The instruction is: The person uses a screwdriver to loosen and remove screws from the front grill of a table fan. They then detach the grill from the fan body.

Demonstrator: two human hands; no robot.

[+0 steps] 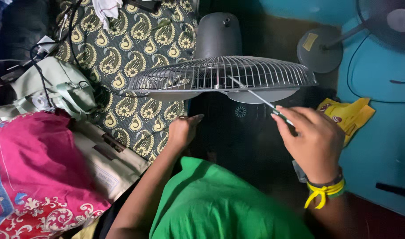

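Observation:
A grey table fan [218, 37] lies in front of me with its wire grille [222, 73] facing sideways and pale blades just below the wires. My right hand [311, 141] grips a thin screwdriver [260, 99], whose metal shaft slants up through the grille towards the hub. A yellow band circles that wrist. My left hand [182, 130] is loosely closed just below the grille's left half, near the dark fan base, and I cannot see anything in it. My knee in green cloth [220, 203] fills the foreground.
A paisley-patterned cloth [131, 53] lies to the left, with a pale green bag [52, 86], cables and a red floral cushion [34, 172]. A yellow wrapper [348, 115] lies on the right. A second fan with a round base [320, 48] stands on the teal floor.

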